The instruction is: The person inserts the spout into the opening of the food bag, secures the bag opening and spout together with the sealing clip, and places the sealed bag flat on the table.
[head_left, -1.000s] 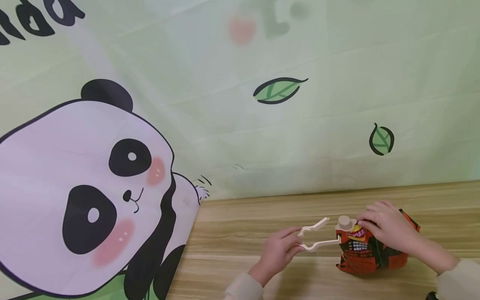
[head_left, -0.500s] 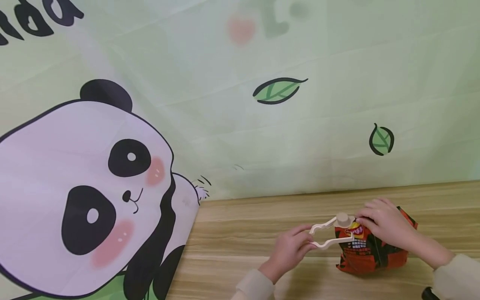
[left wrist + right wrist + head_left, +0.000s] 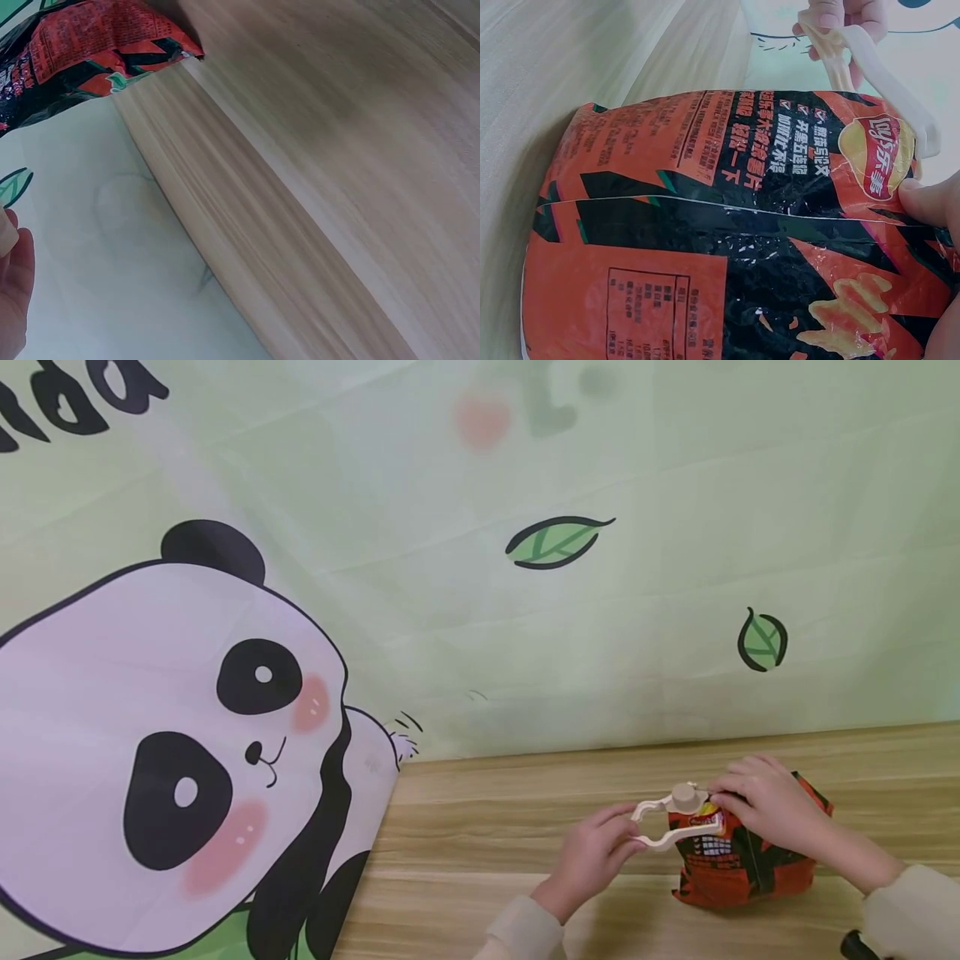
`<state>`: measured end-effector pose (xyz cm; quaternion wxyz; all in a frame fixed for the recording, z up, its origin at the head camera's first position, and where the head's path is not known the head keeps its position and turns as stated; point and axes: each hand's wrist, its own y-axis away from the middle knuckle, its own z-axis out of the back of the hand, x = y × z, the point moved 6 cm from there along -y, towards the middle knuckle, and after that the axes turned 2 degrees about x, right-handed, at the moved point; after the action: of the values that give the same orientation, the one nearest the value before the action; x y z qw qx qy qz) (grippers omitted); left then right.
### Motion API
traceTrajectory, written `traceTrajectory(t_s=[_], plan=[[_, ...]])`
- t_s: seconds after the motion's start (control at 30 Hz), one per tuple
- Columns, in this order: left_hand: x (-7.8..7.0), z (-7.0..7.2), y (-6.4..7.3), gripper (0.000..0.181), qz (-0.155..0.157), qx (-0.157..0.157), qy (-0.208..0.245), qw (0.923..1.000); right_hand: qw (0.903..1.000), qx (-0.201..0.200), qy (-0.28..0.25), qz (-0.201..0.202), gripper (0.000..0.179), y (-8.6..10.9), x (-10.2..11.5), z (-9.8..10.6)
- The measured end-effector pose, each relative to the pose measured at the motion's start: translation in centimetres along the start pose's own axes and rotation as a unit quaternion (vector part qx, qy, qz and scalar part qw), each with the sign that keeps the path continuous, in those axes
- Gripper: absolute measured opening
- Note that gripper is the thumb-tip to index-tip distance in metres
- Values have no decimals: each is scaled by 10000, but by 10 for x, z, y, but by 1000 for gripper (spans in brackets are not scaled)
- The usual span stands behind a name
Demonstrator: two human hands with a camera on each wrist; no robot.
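Chip bag (image 3: 731, 870) at four o'clock, head view, right hand (image 3: 776, 803) gripping its top; left hand (image 3: 595, 856) pinching gaping clip (image 3: 892, 81). I judge this the clipping step; next calls for aligning, squeezing.

In the head view, the left hand (image 3: 596, 850) covers one end of the white clip (image 3: 684, 835), and the right hand (image 3: 772, 802) hides part of the red bag (image 3: 738, 870), whose small print is illegible. A dark object (image 3: 855, 946) is cut off by the bottom edge, unidentifiable. The left wrist view crops the left hand and red bag.
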<state>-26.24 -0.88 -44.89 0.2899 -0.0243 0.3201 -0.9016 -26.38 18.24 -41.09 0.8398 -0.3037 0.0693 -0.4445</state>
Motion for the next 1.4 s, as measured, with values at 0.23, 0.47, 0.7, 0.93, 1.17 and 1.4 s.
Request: traceTrajectory(t_s=[0.23,0.47,0.7,0.93,1.17,1.4], plan=[[-2,-2,-7,15,24,-61,146,9999,9999,6,-107,-29,14,0,0,1],[-3,-6,-11,15,151,-166,382,9990,9993,176,-299,-161,14,0,-2,1],[-3,-9,-11,15,246,-192,511,9982,9952,616,-698,-292,13,-4,-6,2],[-6,-7,-14,14,233,-164,535,9982,9746,1376,-1642,-648,9,-8,-13,-2],[-10,-7,-17,14,-58,-358,216,9991,9455,2073,-2235,-1146,6,-8,-20,-8],[-12,-9,-20,14,-8,-327,277,9991,9234,2409,-2716,-1245,9,-13,-19,-7]])
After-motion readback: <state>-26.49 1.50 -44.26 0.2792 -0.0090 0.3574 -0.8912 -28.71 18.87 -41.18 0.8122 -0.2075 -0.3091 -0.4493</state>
